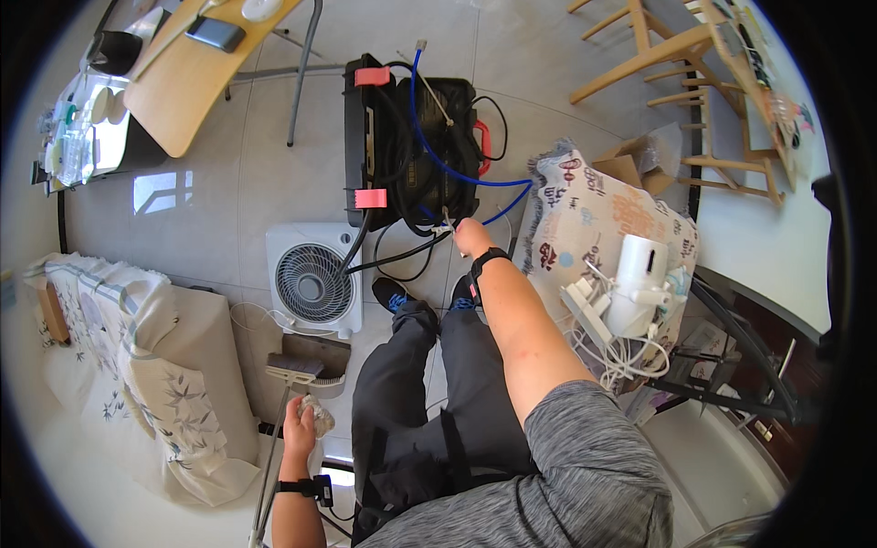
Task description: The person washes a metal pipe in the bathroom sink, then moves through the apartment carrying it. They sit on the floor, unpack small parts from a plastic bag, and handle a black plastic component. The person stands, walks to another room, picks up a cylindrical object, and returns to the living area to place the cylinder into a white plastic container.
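Observation:
My right hand (470,239) reaches forward to the near edge of an open black case (354,146) with red latches. Its fingers are closed at a small pale fitting (442,230), where hoses come together; exactly what they grip is hidden. A black hose (402,257) runs left from there toward the fan. Across the case's contents curves a blue hose (422,128), passing to the right and back toward my right hand. Low on the left, my left hand (300,427) is closed on a crumpled, light-coloured rag (319,416), beside a long thin handle (270,466).
A white box fan (315,279) stands left of my feet, with a dustpan (320,361) below it. A cloth-covered seat (183,365) is at left. On the right, a patterned cloth (585,215) carries a white device (637,283) and cables. Wooden chairs (639,55) stand beyond.

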{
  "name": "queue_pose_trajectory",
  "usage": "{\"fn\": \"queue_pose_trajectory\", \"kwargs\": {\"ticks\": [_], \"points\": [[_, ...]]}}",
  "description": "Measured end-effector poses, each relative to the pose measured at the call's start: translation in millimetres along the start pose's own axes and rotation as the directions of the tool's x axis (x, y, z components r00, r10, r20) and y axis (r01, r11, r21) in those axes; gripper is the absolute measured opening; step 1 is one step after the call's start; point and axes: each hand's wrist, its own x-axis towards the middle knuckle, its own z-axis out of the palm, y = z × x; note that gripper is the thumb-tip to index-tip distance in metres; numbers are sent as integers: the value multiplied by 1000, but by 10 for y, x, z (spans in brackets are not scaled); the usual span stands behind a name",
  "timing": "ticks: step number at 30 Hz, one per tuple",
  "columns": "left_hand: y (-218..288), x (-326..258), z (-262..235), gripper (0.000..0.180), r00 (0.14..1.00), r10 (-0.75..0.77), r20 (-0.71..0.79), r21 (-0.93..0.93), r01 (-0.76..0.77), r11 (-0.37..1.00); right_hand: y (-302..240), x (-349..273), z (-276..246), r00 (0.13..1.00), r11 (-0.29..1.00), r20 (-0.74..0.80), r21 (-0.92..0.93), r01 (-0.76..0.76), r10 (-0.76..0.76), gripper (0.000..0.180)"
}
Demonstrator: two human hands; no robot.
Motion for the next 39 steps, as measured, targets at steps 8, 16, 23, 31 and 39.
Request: {"fn": "queue_pose_trajectory", "kwargs": {"ticks": [8, 16, 23, 31, 39], "points": [[204, 291, 237, 33, 995, -46, -83, 94, 54, 994, -105, 132, 301, 979, 988, -197, 132, 77, -50, 29], [1819, -129, -91, 31, 918, 349, 189, -240, -301, 923, -605, -1920, -429, 684, 732, 334, 519, 441, -649, 40], [3595, -1144, -264, 36, 690, 642, 335, -383, -523, 762, -752, -3828, -1887, 760, 483, 16, 781, 396, -650, 41], [4298, -1907, 225, 27, 190, 904, 383, -332, -885, 327, -85, -5306, -2398, 722, 582, -515, 438, 685, -462, 25], [4329, -3356, 787, 22, -177, 680, 712, -563, -722, 402, 1349, -6779, -1845, 518, 477, -851, 423, 771, -83, 17]]}}
